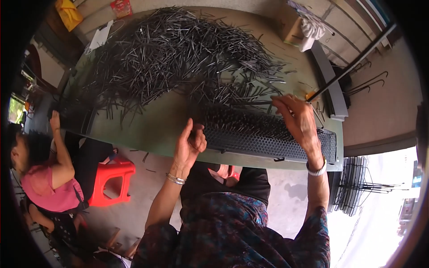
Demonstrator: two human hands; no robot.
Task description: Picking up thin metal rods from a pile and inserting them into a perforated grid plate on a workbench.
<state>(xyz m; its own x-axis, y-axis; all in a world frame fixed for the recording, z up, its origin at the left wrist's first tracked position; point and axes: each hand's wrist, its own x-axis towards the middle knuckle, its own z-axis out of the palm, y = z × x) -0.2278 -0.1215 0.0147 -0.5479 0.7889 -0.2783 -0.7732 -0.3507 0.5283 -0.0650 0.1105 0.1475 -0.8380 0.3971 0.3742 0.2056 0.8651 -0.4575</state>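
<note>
A long black perforated tray [263,145] lies along the near edge of the green table, with many thin dark sticks [250,121] standing in its rows of holes. At the tray's left end is my left hand [190,145], thumb up and fingers curled; something dark shows between them, too unclear to name. Over the tray's right part reaches my right hand [297,118], its fingertips pinched at the end of a thin black stick [263,103]. Behind the tray spreads a large heap of loose black sticks [174,53].
The green table [156,118] carries a cardboard box [290,27] with a pale cloth [311,32] at the far right. A dark pole [353,62] slants across the right side. At left, another person in pink [56,187] sits by a red stool [111,181].
</note>
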